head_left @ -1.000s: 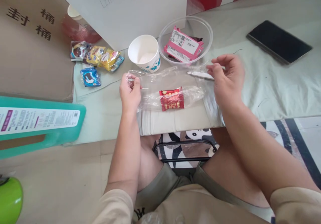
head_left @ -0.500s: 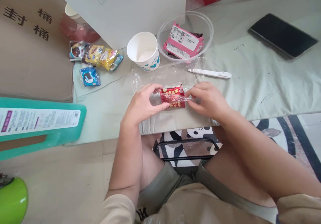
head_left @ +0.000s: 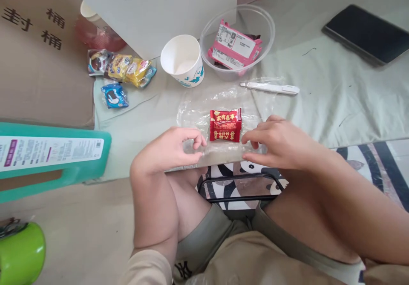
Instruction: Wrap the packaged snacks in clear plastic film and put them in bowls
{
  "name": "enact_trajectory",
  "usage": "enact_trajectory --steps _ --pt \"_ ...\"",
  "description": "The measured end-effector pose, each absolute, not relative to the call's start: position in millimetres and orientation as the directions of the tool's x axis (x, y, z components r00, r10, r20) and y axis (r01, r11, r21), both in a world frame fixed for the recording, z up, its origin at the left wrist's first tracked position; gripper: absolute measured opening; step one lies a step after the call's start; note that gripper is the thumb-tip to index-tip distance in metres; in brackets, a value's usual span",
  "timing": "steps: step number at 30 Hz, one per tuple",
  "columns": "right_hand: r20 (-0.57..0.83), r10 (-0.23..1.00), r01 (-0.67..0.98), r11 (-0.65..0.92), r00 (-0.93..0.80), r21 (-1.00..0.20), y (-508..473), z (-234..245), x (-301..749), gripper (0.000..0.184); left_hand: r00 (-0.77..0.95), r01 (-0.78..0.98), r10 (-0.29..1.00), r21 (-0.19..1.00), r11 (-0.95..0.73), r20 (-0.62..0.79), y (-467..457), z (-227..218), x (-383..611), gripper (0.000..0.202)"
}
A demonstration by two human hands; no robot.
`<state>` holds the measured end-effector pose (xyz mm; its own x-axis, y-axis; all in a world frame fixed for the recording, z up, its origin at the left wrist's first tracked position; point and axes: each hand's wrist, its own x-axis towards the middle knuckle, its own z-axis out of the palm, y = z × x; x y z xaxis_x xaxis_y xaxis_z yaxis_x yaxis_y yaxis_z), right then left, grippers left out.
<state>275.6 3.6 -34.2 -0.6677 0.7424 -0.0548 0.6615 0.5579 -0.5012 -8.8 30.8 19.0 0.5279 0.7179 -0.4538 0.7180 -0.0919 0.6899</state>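
A small red packet (head_left: 225, 125) with gold lettering lies face up on a sheet of clear plastic film (head_left: 194, 106) spread over the cloth. To its left and slightly nearer me is my left hand (head_left: 172, 148), fingers curled and thumb apart, by the film's near edge. My right hand (head_left: 277, 142) hovers on the other side, its fingertips close to the packet's right edge and a gap between thumb and fingers. Neither hand appears to grip anything. Beyond the film lies a white pen-like cutter (head_left: 270, 88).
A paper cup (head_left: 183, 61) and a clear bowl (head_left: 270, 33) with pink packets stand behind. Snack packets (head_left: 128, 70) and a blue packet (head_left: 115, 96) lie left, near a cardboard box (head_left: 44, 76) and a green container (head_left: 89, 165). A phone (head_left: 367, 33) rests at right.
Both hands have come off the red packet and moved nearer my body. The film that was drawn over the packet now lies under it, leaving its top uncovered.
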Motion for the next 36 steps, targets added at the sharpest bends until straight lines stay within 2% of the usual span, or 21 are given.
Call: enact_trajectory --steps 3,6,9,12,15,17,19,20,22,24,26,28,31,33,36 --pt "-0.135 0.734 0.663 0.499 -0.666 -0.559 -1.7 -27.7 274.8 0.026 0.493 0.740 0.729 0.670 -0.063 -0.475 27.6 22.5 -9.1 0.012" --pt "-0.251 0.697 0.686 0.457 -0.672 -0.566 -4.9 -25.9 271.9 0.027 0.451 0.784 0.709 0.620 -0.026 -0.542 29.3 15.1 -7.2 0.024" --pt "-0.391 0.655 0.750 0.450 -0.646 -0.485 -5.9 -26.8 267.6 0.029 0.399 0.856 0.638 0.518 0.000 -0.658 36.3 -1.2 -7.7 0.019" --pt "-0.484 0.660 0.816 0.419 -0.575 -0.399 -6.1 -27.9 264.8 0.030 0.255 0.926 0.608 0.370 0.069 -0.752 45.0 -16.1 -14.6 0.025" --pt "-0.551 0.651 0.853 0.382 -0.522 -0.356 -6.5 -27.1 265.9 0.026 0.107 0.951 0.627 0.264 0.163 -0.772 49.0 -21.1 -25.0 0.031" --pt "-0.578 0.633 0.857 0.368 -0.515 -0.361 -6.4 -26.2 268.1 0.023 0.062 0.946 0.660 0.255 0.200 -0.749 47.6 -18.9 -30.1 0.036" --pt "-0.536 0.666 0.850 0.342 -0.520 -0.400 -5.0 -26.6 269.2 0.025 0.064 0.914 0.779 0.350 0.205 -0.623 43.8 -14.7 -30.6 0.040" --pt "-0.478 0.716 0.847 0.318 -0.509 -0.427 -3.6 -27.9 268.6 0.025 0.079 0.878 0.863 0.445 0.177 -0.499 41.6 -12.9 -28.3 0.040" --pt "-0.287 0.848 0.831 0.271 -0.445 -0.485 0.6 -33.6 264.3 0.024 0.103 0.752 0.981 0.658 0.031 -0.164 38.2 -12.4 -18.3 0.037" --pt "-0.065 0.926 0.795 0.283 -0.373 -0.536 5.9 -43.4 255.9 0.030 0.113 0.596 0.987 0.787 -0.158 0.113 37.8 -18.7 -3.2 0.031" --pt "0.078 0.931 0.765 0.340 -0.358 -0.547 11.1 -55.2 245.9 0.047 0.142 0.494 0.962 0.825 -0.275 0.235 40.8 -32.2 12.4 0.024" --pt "0.096 0.924 0.773 0.363 -0.370 -0.520 14.7 -64.9 237.4 0.063 0.174 0.456 0.952 0.836 -0.305 0.252 45.4 -49.7 23.3 0.023" --pt "0.078 0.928 0.811 0.357 -0.364 -0.463 15.8 -69.6 231.3 0.071 0.183 0.500 0.967 0.830 -0.248 0.178 49.6 -71.0 28.3 0.031" --pt "0.098 0.928 0.824 0.364 -0.359 -0.434 14.5 -67.0 231.2 0.066 0.169 0.544 0.978 0.816 -0.196 0.122 49.3 -76.9 27.6 0.036" --pt "0.109 0.913 0.802 0.398 -0.393 -0.445 11.8 -61.9 232.7 0.041 0.138 0.582 0.986 0.798 -0.153 0.089 47.6 -77.3 27.6 0.041"
